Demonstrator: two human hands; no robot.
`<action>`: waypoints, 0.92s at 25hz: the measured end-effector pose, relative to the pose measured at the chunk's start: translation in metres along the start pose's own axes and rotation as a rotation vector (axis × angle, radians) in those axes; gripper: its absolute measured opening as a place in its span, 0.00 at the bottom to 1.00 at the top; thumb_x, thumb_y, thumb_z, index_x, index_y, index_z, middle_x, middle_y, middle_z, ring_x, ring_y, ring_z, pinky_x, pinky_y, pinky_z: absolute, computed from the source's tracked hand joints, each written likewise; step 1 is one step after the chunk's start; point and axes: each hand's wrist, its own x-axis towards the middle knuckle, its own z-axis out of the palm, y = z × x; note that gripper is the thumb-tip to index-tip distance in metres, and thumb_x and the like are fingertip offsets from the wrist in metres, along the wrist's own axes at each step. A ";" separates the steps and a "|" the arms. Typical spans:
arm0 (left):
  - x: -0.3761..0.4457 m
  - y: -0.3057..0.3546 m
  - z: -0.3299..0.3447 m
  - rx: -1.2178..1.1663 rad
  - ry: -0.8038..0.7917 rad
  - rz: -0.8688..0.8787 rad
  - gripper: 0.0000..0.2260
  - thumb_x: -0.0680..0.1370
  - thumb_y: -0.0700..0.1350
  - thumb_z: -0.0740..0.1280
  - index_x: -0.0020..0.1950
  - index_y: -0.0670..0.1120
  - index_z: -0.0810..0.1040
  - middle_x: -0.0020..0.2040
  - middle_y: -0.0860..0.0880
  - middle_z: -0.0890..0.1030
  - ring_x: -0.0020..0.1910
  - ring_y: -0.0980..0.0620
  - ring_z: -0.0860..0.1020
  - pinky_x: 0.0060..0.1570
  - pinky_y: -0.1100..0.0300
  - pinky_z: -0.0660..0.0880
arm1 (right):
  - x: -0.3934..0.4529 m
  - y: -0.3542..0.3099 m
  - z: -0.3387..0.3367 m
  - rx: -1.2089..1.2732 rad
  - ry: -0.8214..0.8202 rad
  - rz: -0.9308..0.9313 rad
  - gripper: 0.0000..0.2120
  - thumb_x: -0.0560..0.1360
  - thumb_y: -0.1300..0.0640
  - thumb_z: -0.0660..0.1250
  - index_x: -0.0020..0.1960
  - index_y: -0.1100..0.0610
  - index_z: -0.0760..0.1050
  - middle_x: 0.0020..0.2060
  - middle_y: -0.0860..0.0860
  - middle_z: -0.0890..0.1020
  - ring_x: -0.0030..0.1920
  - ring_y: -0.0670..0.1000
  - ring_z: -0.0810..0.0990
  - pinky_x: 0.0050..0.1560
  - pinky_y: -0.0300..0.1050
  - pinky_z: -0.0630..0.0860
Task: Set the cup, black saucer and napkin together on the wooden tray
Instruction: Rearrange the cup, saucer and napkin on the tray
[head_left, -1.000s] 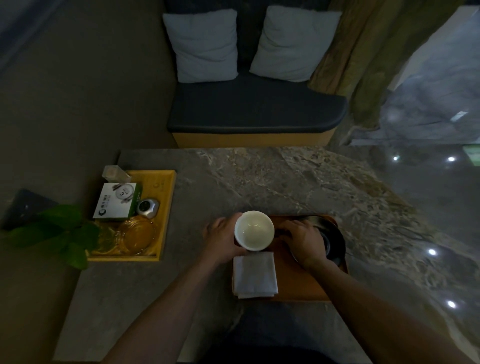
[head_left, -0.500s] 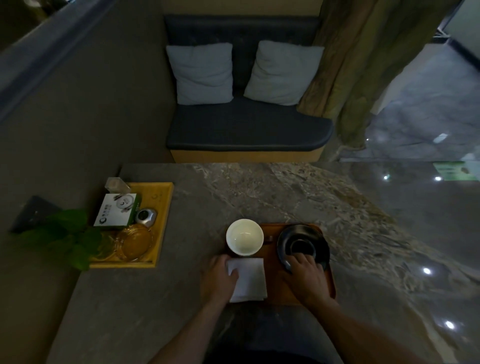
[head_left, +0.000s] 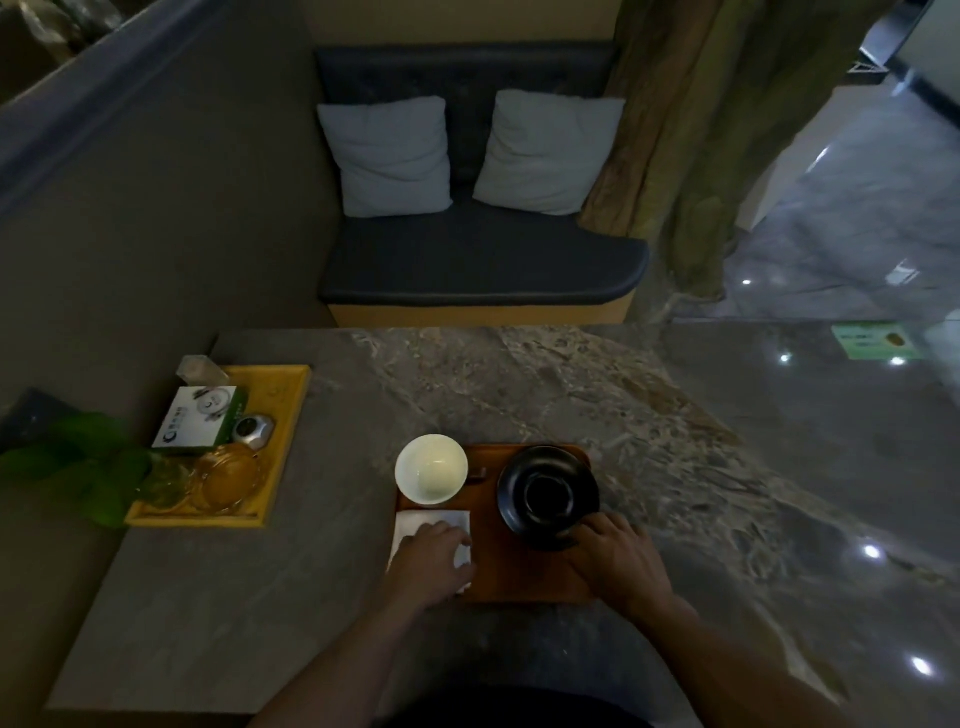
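Observation:
A brown wooden tray (head_left: 493, 566) lies near the table's front edge. A white cup (head_left: 431, 469) stands upright on its far left corner. The black saucer (head_left: 548, 496) rests on the tray's far right part. A folded white napkin (head_left: 434, 519) lies on the tray's near left side, hanging slightly over the left edge. My left hand (head_left: 434, 564) lies flat on the napkin and covers most of it. My right hand (head_left: 618, 564) has its fingertips on the saucer's near rim.
A yellow tray (head_left: 283, 410) at the left holds a white box (head_left: 200, 423), a small metal object (head_left: 253, 430) and glass dishes (head_left: 228, 480). Green leaves (head_left: 78, 467) reach over the table's left edge. A cushioned bench (head_left: 478, 265) stands beyond the marble table (head_left: 571, 395).
My left hand left the cup and came down onto the napkin. My right hand slid back from over the saucer to its near rim. The camera view tilted up.

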 end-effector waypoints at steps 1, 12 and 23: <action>0.004 0.007 -0.002 0.028 -0.023 -0.003 0.20 0.76 0.57 0.66 0.66 0.53 0.75 0.67 0.51 0.75 0.66 0.50 0.72 0.61 0.52 0.71 | -0.001 0.009 -0.001 -0.013 -0.002 -0.013 0.16 0.78 0.41 0.55 0.65 0.42 0.68 0.65 0.47 0.74 0.63 0.54 0.71 0.57 0.51 0.68; 0.036 0.060 0.013 -0.004 0.072 -0.078 0.40 0.71 0.60 0.72 0.78 0.52 0.58 0.77 0.49 0.63 0.75 0.47 0.63 0.69 0.49 0.67 | 0.032 0.052 -0.018 0.009 -0.100 -0.031 0.46 0.71 0.31 0.62 0.78 0.51 0.45 0.78 0.52 0.54 0.77 0.58 0.49 0.73 0.63 0.53; 0.051 0.060 0.035 -0.010 0.042 -0.129 0.49 0.72 0.64 0.69 0.80 0.53 0.39 0.81 0.54 0.39 0.80 0.47 0.50 0.76 0.47 0.54 | 0.065 0.056 0.001 -0.033 -0.179 -0.083 0.51 0.69 0.26 0.59 0.78 0.51 0.39 0.79 0.47 0.42 0.78 0.56 0.39 0.73 0.66 0.44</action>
